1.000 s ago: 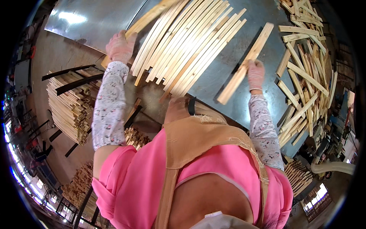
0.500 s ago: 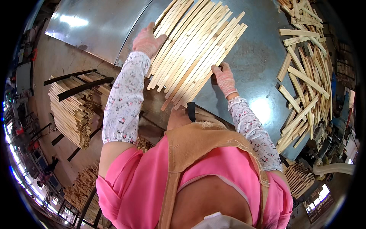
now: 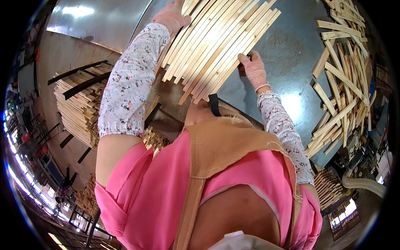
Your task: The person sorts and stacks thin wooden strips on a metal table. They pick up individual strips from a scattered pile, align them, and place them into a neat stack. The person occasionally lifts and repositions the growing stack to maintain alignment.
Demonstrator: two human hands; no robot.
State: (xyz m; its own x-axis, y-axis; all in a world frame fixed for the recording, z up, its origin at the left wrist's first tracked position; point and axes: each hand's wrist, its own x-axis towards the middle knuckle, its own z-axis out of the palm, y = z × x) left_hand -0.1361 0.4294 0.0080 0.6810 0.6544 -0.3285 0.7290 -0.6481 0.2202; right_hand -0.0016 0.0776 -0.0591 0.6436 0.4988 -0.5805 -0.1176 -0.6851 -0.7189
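A row of pale wooden strips [image 3: 225, 39] lies side by side, slanting across the metal table, with their near ends uneven. My left hand [image 3: 171, 17], in a pinkish knit glove, rests along the row's left edge. Its thumb is spread toward the strips, and part of the hand reaches the top of the picture. At the right edge of the row is my right hand [image 3: 254, 70], gloved alike, its thumb against the outermost strip and apart from the forefinger. The other right fingers are partly hidden.
The metal table [image 3: 287, 46] carries a jumbled heap of wooden strips [image 3: 343, 91] on the right. At left, a stack of strips [image 3: 79, 106] sits on a rack with dark bars [image 3: 85, 86]. More bundled wood [image 3: 327, 187] stands low on the right, beside a pale hose [image 3: 362, 185].
My left hand has moved up and right along the strips' left edge. The whole view has shifted, and the row sits higher in it. My right hand stays at the right edge.
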